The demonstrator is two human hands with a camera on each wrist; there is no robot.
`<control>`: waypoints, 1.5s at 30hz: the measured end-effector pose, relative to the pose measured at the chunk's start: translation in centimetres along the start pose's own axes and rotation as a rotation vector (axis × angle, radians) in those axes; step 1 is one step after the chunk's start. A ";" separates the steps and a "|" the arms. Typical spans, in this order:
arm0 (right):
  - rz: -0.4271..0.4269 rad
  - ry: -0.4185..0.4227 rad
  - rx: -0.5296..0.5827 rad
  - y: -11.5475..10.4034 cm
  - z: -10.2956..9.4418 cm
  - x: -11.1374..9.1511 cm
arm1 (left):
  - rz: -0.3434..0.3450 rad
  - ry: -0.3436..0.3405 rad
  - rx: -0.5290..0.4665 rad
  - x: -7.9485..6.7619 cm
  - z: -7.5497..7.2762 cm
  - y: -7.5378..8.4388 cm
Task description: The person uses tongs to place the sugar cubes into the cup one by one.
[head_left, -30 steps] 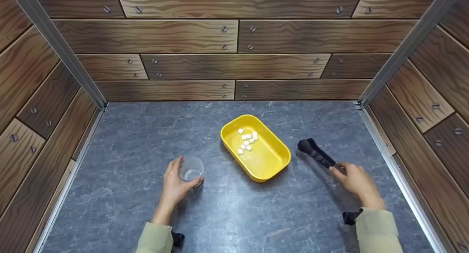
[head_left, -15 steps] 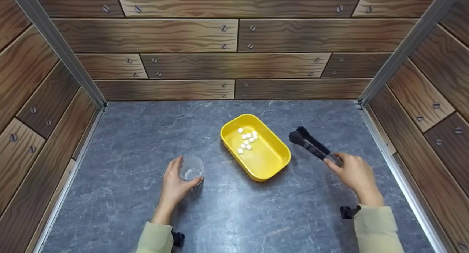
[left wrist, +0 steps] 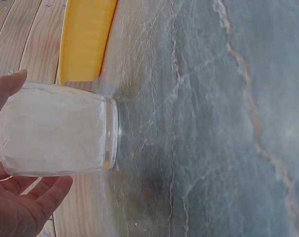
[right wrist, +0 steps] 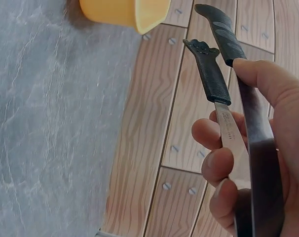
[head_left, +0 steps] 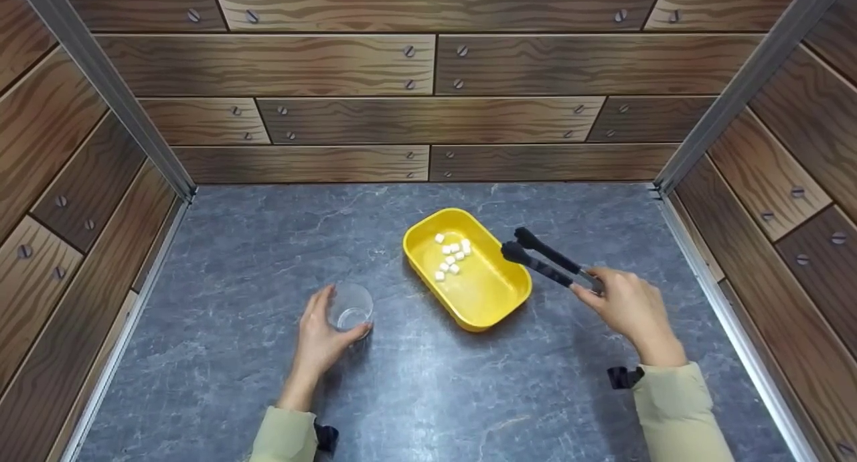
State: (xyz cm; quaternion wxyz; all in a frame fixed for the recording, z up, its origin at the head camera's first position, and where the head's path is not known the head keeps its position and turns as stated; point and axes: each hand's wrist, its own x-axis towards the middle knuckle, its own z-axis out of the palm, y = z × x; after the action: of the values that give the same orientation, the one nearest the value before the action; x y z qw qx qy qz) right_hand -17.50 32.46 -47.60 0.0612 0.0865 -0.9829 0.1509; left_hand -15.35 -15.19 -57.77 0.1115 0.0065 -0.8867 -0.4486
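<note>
My left hand curls its fingers and thumb round a clear glass, which stands upright on the tabletop; the left wrist view shows the glass from the side. My right hand grips a pair of metal tongs with black tips, the thumb on one arm and the fingers on the other. Their two arms are spread apart with nothing between them. In the head view the tips overlap the right rim of a yellow tub. Several small white cubes lie in its left part.
The tabletop is grey with a marbled pattern. Wood-print panels wall it at the back and on both sides. Metal rails run along the side edges.
My right hand has raised the tongs and carried them left to the tub's right rim, their arms now spread wider. The left hand, glass, tub and cubes have stayed in place.
</note>
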 end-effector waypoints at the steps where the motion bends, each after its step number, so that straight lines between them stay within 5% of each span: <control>1: -0.007 -0.001 -0.004 -0.1 0.1 0.1 | 0.001 0.001 -0.002 0.0 0.0 0.0; 15: -0.074 -0.093 -0.086 -2.4 2.0 1.7 | -0.006 0.005 -0.010 0.1 0.1 -0.2; 45: -0.193 -0.138 -0.242 -6.0 6.4 5.2 | -0.029 0.012 -0.024 -0.1 0.0 -0.1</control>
State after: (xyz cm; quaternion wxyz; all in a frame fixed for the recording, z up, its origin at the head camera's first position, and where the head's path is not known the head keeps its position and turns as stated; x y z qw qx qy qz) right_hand -22.06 24.04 -51.16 0.0177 0.1825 -0.9829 0.0188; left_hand -15.29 -15.27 -57.87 0.1105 0.0209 -0.8804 -0.4606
